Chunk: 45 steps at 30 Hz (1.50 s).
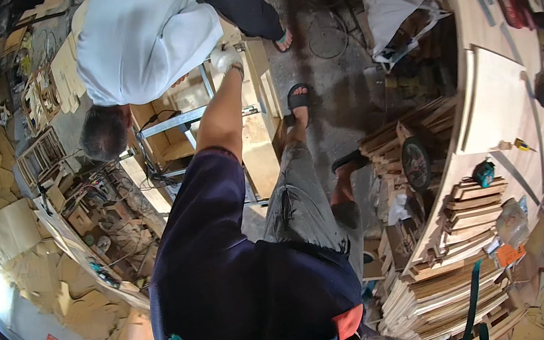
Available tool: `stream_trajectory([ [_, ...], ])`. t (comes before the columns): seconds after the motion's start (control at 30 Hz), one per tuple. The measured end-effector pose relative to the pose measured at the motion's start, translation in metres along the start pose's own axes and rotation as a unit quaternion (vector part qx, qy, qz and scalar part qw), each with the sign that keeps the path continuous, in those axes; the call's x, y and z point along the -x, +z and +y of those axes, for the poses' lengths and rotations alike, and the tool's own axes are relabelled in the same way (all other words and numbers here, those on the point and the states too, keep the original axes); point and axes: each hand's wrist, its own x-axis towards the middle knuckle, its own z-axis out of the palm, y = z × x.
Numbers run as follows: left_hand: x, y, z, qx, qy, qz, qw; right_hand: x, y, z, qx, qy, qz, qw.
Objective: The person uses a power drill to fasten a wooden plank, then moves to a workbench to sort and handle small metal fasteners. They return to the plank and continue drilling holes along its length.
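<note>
My left arm, in a dark sleeve, reaches forward over a pale wooden cabinet frame (pixel 258 145). My left hand (pixel 226 59), in a white glove, is at the cabinet's far part, close to the other person's white shirt (pixel 142 38). Its fingers are too small and hidden to make out, so I cannot tell whether it grips anything. Grey metal bars (pixel 175 122) cross the cabinet's opening, and a dark cable hangs beside them. My right hand does not show.
The other person bends over the cabinet's far left. At right, a long wooden bench (pixel 486 108) bears boards, a red tool (pixel 513 5) and a tape measure (pixel 524 145). Stacked wood strips (pixel 443 299) stand below. Scraps and tools lie at left; a white sack (pixel 396 17) stands far right.
</note>
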Motion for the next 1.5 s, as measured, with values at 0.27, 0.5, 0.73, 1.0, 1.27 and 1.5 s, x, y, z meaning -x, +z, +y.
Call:
stream_trajectory([
  [0.27,-0.084,0.028,0.045,-0.148,0.157,-0.1,0.971,-0.043,-0.077,0.088,0.066,0.098,0.053,0.992],
  [0.5,-0.041,0.039,0.031,-0.128,0.168,-0.121,0.97,-0.078,-0.103,0.132,0.007,0.141,0.197,0.97],
  [0.73,0.11,-0.026,0.016,0.039,0.221,-0.222,0.949,-0.047,-0.09,0.134,-0.074,0.122,0.215,0.966],
  [1.0,0.482,-0.242,0.134,0.265,0.398,-0.585,0.656,0.002,-0.092,0.086,-0.522,0.043,0.096,0.846],
  [1.27,0.742,-0.452,0.172,0.261,0.724,-0.59,0.245,0.032,-0.095,0.08,-0.57,-0.035,-0.013,0.821],
  [1.5,0.82,-0.503,0.228,0.164,0.811,-0.559,0.049,0.033,-0.102,0.077,-0.496,-0.023,0.055,0.866],
])
